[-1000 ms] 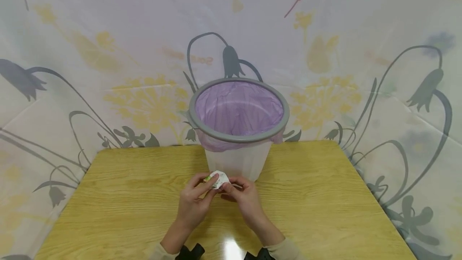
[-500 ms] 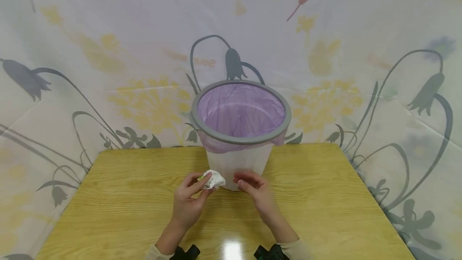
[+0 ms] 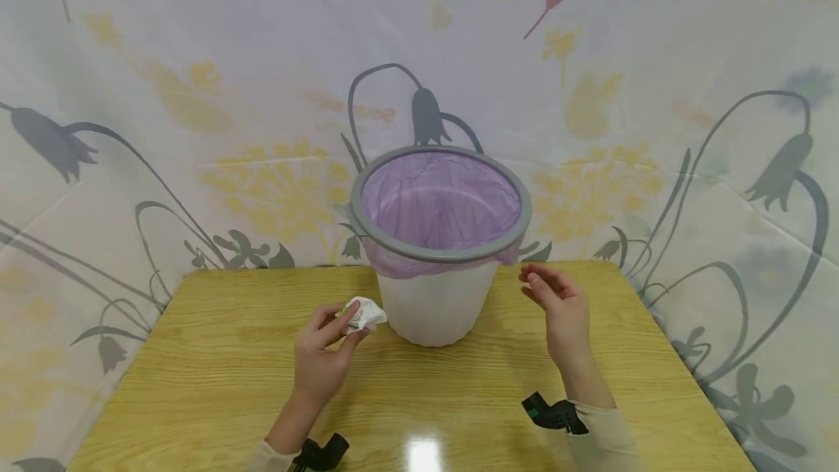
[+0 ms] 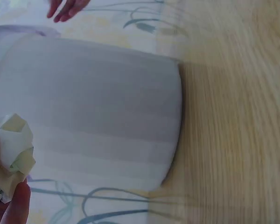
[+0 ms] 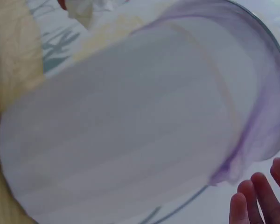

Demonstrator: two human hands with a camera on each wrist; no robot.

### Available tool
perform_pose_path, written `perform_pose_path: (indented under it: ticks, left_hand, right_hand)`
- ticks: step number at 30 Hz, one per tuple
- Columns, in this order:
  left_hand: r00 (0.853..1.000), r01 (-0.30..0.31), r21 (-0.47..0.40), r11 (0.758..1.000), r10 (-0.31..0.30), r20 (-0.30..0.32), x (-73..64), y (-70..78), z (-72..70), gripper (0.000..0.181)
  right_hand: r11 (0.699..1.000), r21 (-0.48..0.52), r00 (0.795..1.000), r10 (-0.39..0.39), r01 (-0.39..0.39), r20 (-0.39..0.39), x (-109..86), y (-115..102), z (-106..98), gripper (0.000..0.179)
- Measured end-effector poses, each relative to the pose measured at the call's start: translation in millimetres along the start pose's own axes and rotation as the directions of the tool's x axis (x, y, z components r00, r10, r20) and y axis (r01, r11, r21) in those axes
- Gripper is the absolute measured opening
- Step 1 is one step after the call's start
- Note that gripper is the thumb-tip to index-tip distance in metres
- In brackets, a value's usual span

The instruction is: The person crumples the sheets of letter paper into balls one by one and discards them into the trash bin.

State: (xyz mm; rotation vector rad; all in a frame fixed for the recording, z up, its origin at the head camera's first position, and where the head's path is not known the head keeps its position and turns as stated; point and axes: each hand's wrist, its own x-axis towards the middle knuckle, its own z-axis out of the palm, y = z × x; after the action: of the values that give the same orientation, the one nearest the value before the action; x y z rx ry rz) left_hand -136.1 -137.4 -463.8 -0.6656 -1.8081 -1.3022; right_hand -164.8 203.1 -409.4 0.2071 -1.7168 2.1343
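A crumpled white piece of paper with a little green on it [image 3: 367, 314] is pinched between the thumb and fingers of my left hand [image 3: 321, 363], to the left of the bin and in front of it. In the left wrist view the crumpled paper [image 4: 13, 147] lies at the left edge. My right hand [image 3: 565, 315] is raised beside the bin's right side, holding nothing, its fingers loosely bent. Fingers [image 5: 266, 200] of that hand appear near the bag's edge in the right wrist view. The white trash bin [image 3: 432, 312] stands upright, lined with a purple bag [image 3: 439, 199].
A grey ring [image 3: 440, 255] runs around the bin's top, with the bag folded over outside below it. The bin stands on a wood-grain table [image 3: 216, 355]. A flower-patterned cloth [image 3: 275, 42] hangs behind the table and along its sides.
Both hands were together at the paper. The right hand has let go and moved right and away to the bin's right side; the left has shifted left with the paper.
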Motion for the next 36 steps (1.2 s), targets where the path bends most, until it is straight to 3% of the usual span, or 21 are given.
perform_pose_path:
  ticks: [6,10,15,20,28,36]
  left_hand:
    - [0.997,0.068,0.02,0.997,-0.068,-0.032,8.1,-9.5,-14.3,0.049]
    - [0.994,0.096,0.054,0.994,-0.093,-0.055,17.3,-12.7,-26.0,0.049]
    - [0.996,0.056,0.081,0.995,-0.051,-0.07,33.1,-17.0,-38.8,0.053]
    - [0.997,0.016,0.078,0.997,-0.011,-0.074,51.6,-18.4,-44.2,0.053]
    - [0.996,0.016,0.089,0.996,-0.008,-0.094,77.1,-13.1,-54.2,0.054]
    - [0.996,0.012,0.103,0.995,-0.003,-0.084,107.7,-5.0,-63.0,0.052]
  right_hand:
    - [0.996,-0.022,0.996,-0.082,0.081,-0.025,22.0,-26.1,-3.6,0.026]
    - [0.993,-0.039,0.994,-0.107,0.107,0.009,35.2,-38.3,1.2,0.029]
    - [0.99,-0.07,0.988,-0.116,0.123,0.099,50.3,-47.7,11.4,0.039]
    - [0.987,-0.112,0.985,-0.101,0.117,0.137,61.3,-55.9,22.4,0.044]
    - [0.969,-0.226,0.989,-0.076,0.104,0.129,69.0,-59.3,38.0,0.042]
    - [0.967,-0.215,0.99,-0.125,0.137,0.069,67.0,-47.2,45.1,0.041]
